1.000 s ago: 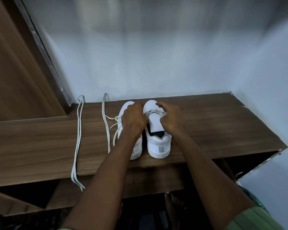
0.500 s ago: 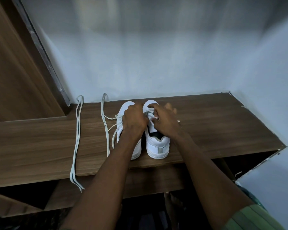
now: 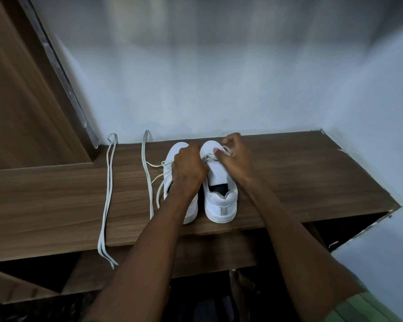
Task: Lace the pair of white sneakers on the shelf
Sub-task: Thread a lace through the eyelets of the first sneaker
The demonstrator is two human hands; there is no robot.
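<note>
On a wooden shelf (image 3: 289, 182), the right hand (image 3: 236, 156) pinches the right sneaker's (image 3: 219, 187) lace (image 3: 225, 149); the left hand (image 3: 187, 168), fingers curled, seemingly grips its other end.

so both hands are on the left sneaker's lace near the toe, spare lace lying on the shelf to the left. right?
Not quite. In the head view the right hand and left hand work the lace on the right sneaker, near its toe. The spare lace does lie left on the shelf.
</note>
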